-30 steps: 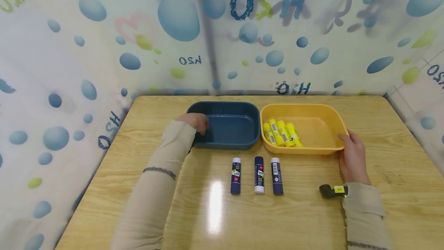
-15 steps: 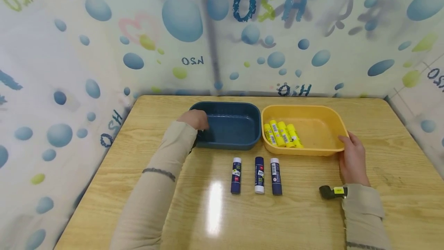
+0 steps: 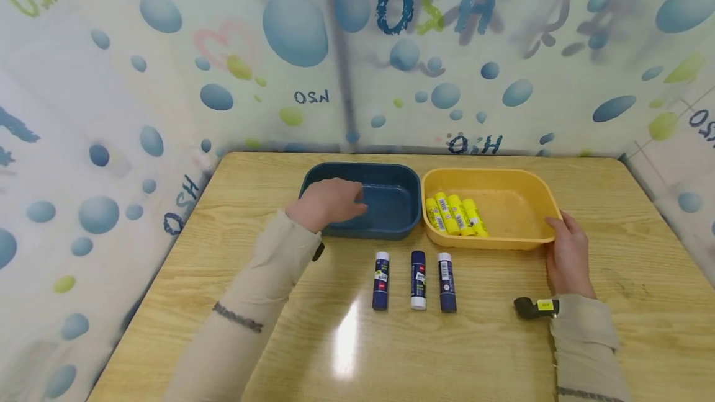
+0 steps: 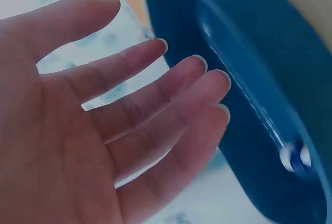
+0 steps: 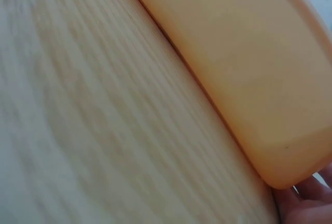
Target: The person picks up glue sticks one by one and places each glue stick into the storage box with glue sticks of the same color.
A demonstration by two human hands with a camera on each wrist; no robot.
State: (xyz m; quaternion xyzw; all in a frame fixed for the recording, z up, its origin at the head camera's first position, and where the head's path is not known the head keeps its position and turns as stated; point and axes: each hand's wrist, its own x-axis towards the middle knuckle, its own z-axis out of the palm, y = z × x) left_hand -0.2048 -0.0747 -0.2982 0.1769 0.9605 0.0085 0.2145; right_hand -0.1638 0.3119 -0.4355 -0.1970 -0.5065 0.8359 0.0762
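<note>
My left hand point(image 3: 332, 203) hovers over the left part of a dark blue plastic bin point(image 3: 385, 230), fingers spread and holding nothing. The left wrist view shows its palm and loosely extended fingers beside the bin wall; white-and-dark-blue ends point(image 4: 295, 156), probably of glue sticks, lie inside. With thumb over the rim, my right hand point(image 3: 570, 256) grips the right side of a yellow bin point(image 3: 491, 242). Several yellow glue sticks point(image 3: 455, 216) lie together at that bin's left end. Three dark blue and white glue sticks lie in front: left point(image 3: 380, 281), middle point(image 3: 418, 280) and right point(image 3: 447, 282).
Both bins stand side by side near the back of a wooden table point(image 3: 491, 352). Behind the table hangs a patterned cloth backdrop point(image 3: 368, 67) with blue drops. A black strap end point(image 3: 527, 308) sticks out from the right wrist.
My left hand has come up out of the blue bin's left end and shifted right, its fingers now opened out. My right hand stays on the yellow bin. The glue sticks in front lie unmoved.
</note>
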